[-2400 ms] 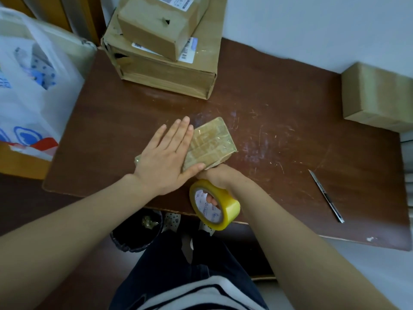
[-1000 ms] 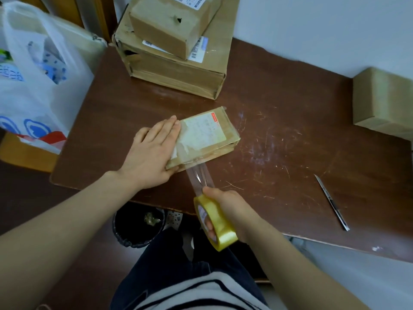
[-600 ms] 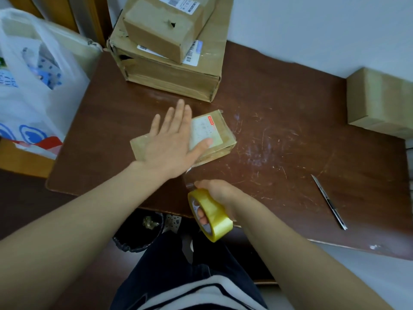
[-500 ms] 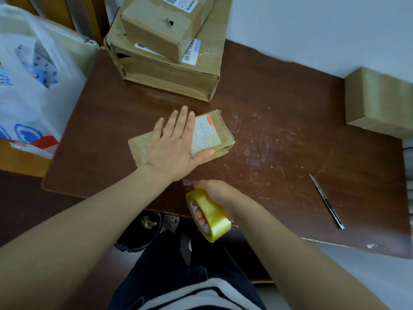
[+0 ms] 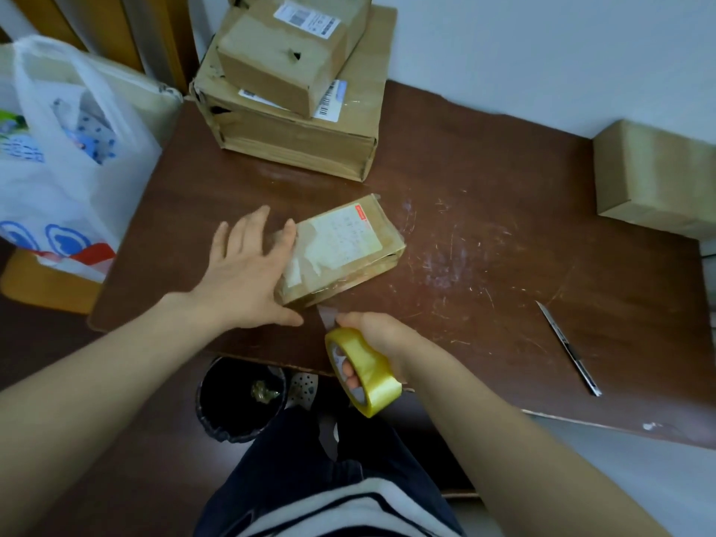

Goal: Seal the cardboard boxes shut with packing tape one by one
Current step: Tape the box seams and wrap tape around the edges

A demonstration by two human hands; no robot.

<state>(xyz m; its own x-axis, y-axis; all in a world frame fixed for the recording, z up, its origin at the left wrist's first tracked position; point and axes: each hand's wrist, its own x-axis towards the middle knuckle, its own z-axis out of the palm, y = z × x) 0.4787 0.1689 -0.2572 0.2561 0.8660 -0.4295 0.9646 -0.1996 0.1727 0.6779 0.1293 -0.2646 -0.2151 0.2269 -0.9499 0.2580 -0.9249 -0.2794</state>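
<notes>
Scratched brown worktop (image 5: 484, 180), white wall behind. Small box (image 5: 345, 246) mid-worktop, near front edge. Left hand (image 5: 248, 277) flat, spread open, bracing box end, likely so pull doesn't drag it. Right hand (image 5: 374, 331) grips tape roll (image 5: 366, 374), hooked through core; strip (image 5: 326, 318) runs to box.

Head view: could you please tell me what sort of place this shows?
Probably a home parcel-packing corner: a scratched brown table against a wall, stacked labelled cardboard boxes, and a shopping bag beside it.
</notes>
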